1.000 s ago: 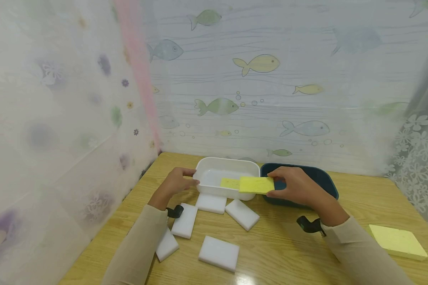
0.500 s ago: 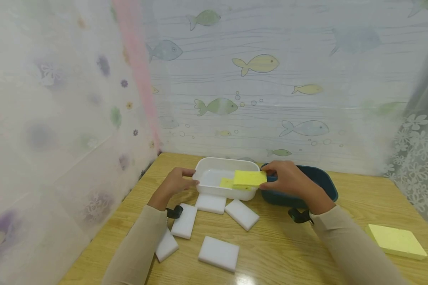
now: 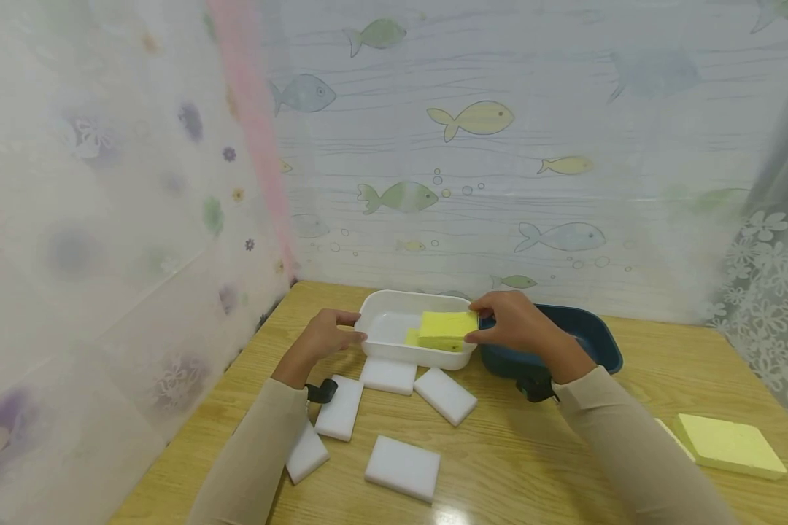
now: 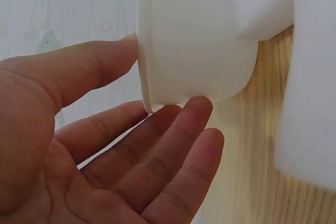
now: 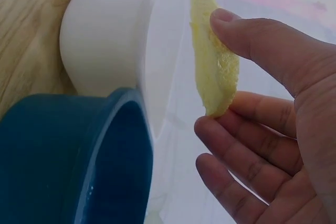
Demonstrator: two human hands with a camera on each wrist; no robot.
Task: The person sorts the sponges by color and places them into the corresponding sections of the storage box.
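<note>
My right hand (image 3: 514, 325) pinches a yellow sponge (image 3: 445, 328) by its right end, thumb opposite fingers. The sponge is over the right part of the white container (image 3: 394, 354). Below it another yellow sponge (image 3: 411, 336) lies inside, mostly covered. My left hand (image 3: 322, 340) holds the container's left end; in the left wrist view the thumb touches the rim (image 4: 143, 77) and fingertips lie against the wall. The right wrist view shows the sponge's thin edge (image 5: 212, 61) between thumb and fingers, beside the white wall.
A dark blue container (image 3: 591, 343) stands right of the white one, close against it. Several white sponges (image 3: 403, 467) lie on the wooden table (image 3: 499, 467) in front. At the right lies a yellow sponge (image 3: 729, 445), with another partly behind my right sleeve (image 3: 630, 445).
My right hand has carried the yellow sponge leftward, from the containers' adjoining ends to over the white container. My left hand has stayed at its end.
</note>
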